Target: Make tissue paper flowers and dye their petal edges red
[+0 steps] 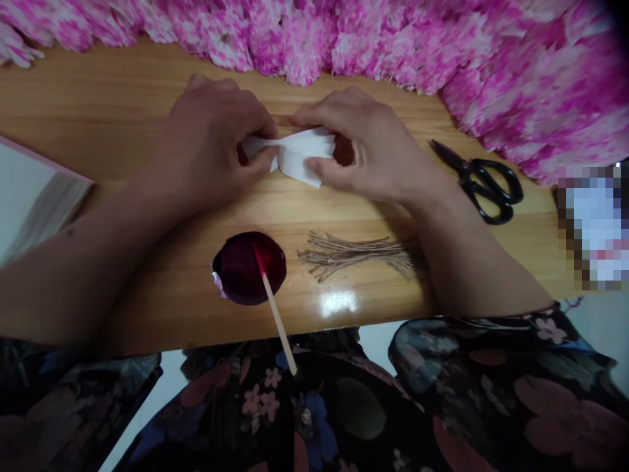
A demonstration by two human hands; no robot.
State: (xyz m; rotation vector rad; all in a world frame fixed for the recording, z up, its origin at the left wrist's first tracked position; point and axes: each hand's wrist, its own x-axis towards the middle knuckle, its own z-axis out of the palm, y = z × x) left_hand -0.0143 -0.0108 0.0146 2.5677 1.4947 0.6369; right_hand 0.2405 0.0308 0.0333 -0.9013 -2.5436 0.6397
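A white folded paper piece, pinched narrow near its middle and fanned out toward the right, is held between both hands above the wooden table. My left hand grips its left part between thumb and fingers. On the right part, my right hand has its thumb at the lower edge and its fingers at the top. Below the paper sits a round dish of dark red liquid with a wooden stick resting in it. To the dish's right lies a bundle of thin brown twine pieces.
Black-handled scissors lie beyond my right wrist. Pink and white ruffled flowers line the back and right of the table. A white item with a pink edge is at the left, and a blurred object at the right edge.
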